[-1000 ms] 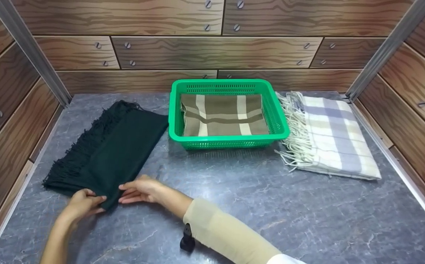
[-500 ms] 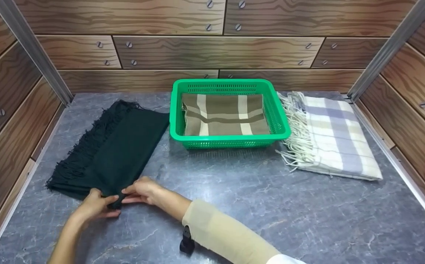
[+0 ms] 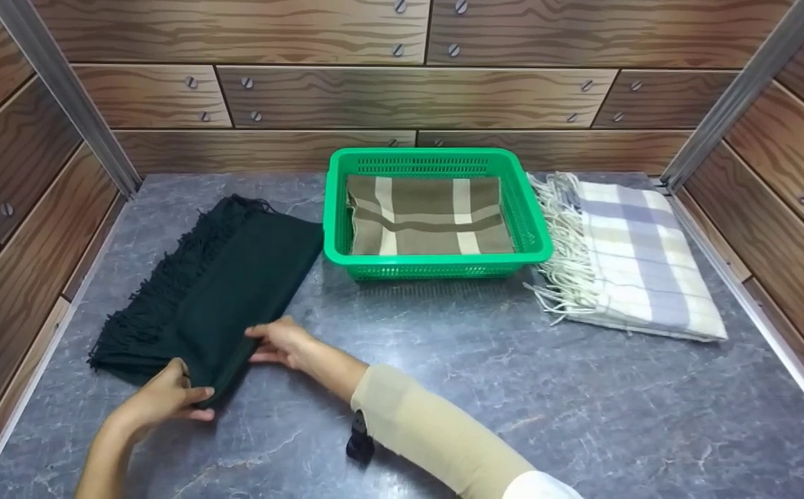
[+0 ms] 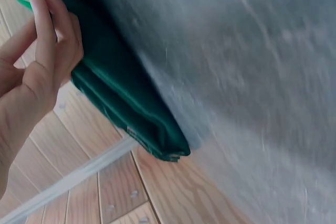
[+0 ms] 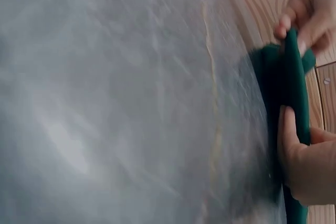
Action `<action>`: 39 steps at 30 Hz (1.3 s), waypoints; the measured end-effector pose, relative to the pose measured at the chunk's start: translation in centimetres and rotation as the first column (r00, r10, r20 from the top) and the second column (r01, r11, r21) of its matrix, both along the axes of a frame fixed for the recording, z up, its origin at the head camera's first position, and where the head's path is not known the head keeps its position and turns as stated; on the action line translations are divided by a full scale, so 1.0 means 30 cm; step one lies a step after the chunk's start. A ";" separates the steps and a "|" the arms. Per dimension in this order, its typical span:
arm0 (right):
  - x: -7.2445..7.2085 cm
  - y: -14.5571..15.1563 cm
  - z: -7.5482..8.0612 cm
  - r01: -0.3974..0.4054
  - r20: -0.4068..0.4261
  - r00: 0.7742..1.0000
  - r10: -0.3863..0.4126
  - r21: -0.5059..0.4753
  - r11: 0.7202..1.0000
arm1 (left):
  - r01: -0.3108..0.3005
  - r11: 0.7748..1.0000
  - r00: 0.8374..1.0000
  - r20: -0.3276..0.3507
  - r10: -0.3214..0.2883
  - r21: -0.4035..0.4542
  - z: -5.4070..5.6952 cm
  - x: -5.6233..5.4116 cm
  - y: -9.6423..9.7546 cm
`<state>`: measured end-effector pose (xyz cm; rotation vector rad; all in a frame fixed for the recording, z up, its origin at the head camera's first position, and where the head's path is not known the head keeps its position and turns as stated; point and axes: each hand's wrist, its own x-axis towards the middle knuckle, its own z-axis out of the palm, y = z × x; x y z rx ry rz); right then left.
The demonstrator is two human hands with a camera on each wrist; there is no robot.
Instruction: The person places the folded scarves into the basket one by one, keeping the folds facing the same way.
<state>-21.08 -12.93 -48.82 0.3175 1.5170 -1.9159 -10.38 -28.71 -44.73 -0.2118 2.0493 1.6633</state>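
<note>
A folded dark green scarf (image 3: pixel 236 277) with a fringe along its left side lies at the left of the table. My left hand (image 3: pixel 163 398) pinches its near corner, thumb and fingers on either side of the cloth. Farther up the right-hand edge, my right hand (image 3: pixel 284 343) holds the fold between thumb and fingers. The right wrist view shows both hands on this edge, the right hand (image 5: pixel 310 169) below the left hand (image 5: pixel 312 17). In the left wrist view the folded layers of the scarf (image 4: pixel 131 98) hang past my left hand (image 4: pixel 47 51).
A green plastic basket (image 3: pixel 437 260) at the back middle holds a folded brown and cream checked scarf (image 3: pixel 423 208). To its right lies a folded white and lavender plaid scarf (image 3: pixel 638 263), its fringe at the basket. Wood-patterned walls (image 3: pixel 409 97) enclose the grey marbled table (image 3: pixel 478 388).
My right hand has slid up along the scarf's right edge, away from the left hand. The left hand shifted right, then back toward the near left, still holding the corner.
</note>
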 end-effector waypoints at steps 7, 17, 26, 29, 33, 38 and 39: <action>-0.071 0.036 0.004 0.061 -0.077 0.996 -0.051 0.129 0.990 | 0.040 0.999 0.999 0.007 -0.040 -0.014 0.008 0.017 -0.028; -0.012 0.022 -0.001 0.036 0.038 0.999 -0.036 -0.014 0.999 | -0.101 0.993 0.994 -0.039 0.098 -0.061 -0.004 0.037 -0.134; 0.061 0.000 -0.001 0.013 0.110 0.994 0.003 -0.144 0.989 | -0.162 0.979 0.986 0.023 0.166 -0.127 -0.005 0.055 -0.214; 0.051 0.001 -0.006 0.077 0.106 0.993 -0.060 -0.165 0.983 | -0.164 0.979 0.984 0.043 0.171 -0.124 -0.005 0.064 -0.228; -0.001 0.028 -0.007 0.185 0.083 0.981 -0.174 -0.165 0.969 | -0.155 0.984 0.985 0.063 0.161 -0.092 -0.018 0.078 -0.243; -0.220 0.037 -0.234 0.305 0.084 0.952 -0.294 -0.182 0.935 | -0.148 0.988 0.982 0.108 0.152 -0.046 -0.036 0.084 -0.261; -0.286 0.034 -0.318 0.329 0.087 0.944 -0.318 -0.186 0.926 | -0.151 0.988 0.982 0.113 0.154 -0.036 -0.038 0.083 -0.263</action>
